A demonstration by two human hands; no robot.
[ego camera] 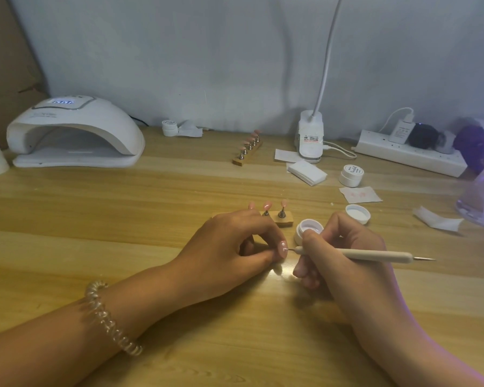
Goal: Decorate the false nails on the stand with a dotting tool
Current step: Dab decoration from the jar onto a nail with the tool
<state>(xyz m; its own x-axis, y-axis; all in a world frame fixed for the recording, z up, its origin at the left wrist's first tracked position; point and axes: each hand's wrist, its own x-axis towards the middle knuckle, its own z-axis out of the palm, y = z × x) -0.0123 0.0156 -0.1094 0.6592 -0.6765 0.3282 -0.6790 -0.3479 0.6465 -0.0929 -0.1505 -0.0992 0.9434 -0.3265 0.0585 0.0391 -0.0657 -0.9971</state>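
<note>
Left hand around nail, right hand around tool

Jar & stand block fwd; table free to L.

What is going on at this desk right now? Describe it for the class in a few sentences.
A person is decorating false nails. The left hand pinches a pink false nail low over the desk, and the right hand grips a dotting tool with its fine tip touching that nail. More pink nails sit on the wooden stand just behind the left hand. An open pot stands beside the right hand, its lid lying further right.
</note>
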